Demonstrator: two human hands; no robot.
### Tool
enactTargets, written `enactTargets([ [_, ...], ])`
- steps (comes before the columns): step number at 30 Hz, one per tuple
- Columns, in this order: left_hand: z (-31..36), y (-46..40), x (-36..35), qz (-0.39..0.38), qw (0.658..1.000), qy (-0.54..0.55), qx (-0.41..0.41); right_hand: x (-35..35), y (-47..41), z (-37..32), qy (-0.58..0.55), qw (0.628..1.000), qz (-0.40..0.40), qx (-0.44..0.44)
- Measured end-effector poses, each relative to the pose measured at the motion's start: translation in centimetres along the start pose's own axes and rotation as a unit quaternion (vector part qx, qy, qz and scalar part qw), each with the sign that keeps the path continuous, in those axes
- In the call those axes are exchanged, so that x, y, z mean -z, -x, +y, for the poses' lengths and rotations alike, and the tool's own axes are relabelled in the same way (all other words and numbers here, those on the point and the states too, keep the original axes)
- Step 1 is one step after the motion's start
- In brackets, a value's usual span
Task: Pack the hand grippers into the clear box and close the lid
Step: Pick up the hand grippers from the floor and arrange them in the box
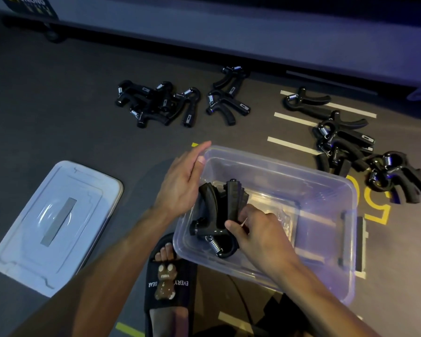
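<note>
Inside clear box point(326, 181) | right fingers point(231, 226) clamp hand gripper point(214, 215) | left fingers point(199, 152) straight

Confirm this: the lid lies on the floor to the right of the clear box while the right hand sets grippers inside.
Not quite. The head view shows the lid lying on the floor to the left of the clear box, not the right. The right hand does set hand grippers inside.

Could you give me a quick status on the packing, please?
Right hand grips hand grippers inside clear box; left hand open at rim. Lid off, left. More grippers on floor.
</note>
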State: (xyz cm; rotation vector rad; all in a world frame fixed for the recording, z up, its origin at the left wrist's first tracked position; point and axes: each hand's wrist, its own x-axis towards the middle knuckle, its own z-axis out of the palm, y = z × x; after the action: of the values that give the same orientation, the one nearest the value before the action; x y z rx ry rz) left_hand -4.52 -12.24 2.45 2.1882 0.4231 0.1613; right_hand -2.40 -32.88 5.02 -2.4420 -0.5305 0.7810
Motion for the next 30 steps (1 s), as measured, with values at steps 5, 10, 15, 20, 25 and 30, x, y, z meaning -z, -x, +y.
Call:
enactTargets([
  [5,0.2,0.2,-0.2,0.01,1.0,0.006,0.0,0.1,0.5,-1.1,0.088,0.996,-0.018,0.031],
  [10,0.2,0.3,-0.3,0.009,1.0,0.002,0.005,-0.1,1.1,-2.4,0.205,0.977,-0.043,0.047],
  [15,0.3,0.3,-0.2,0.01,1.0,0.005,0.007,0.1,1.2,-2.1,0.209,0.975,-0.056,0.048],
  [20,0.4,0.3,-0.2,0.004,1.0,0.002,0.009,1.0,1.3,-1.7,0.19,0.978,-0.058,0.058],
  [25,0.5,0.3,-0.1,0.006,1.0,0.011,0.009,1.3,0.9,-1.4,0.193,0.979,-0.049,0.043],
  [30,0.5,0.2,-0.1,-0.004,1.0,0.025,0.017,2.0,-0.1,-1.2,0.192,0.98,-0.013,0.044],
])
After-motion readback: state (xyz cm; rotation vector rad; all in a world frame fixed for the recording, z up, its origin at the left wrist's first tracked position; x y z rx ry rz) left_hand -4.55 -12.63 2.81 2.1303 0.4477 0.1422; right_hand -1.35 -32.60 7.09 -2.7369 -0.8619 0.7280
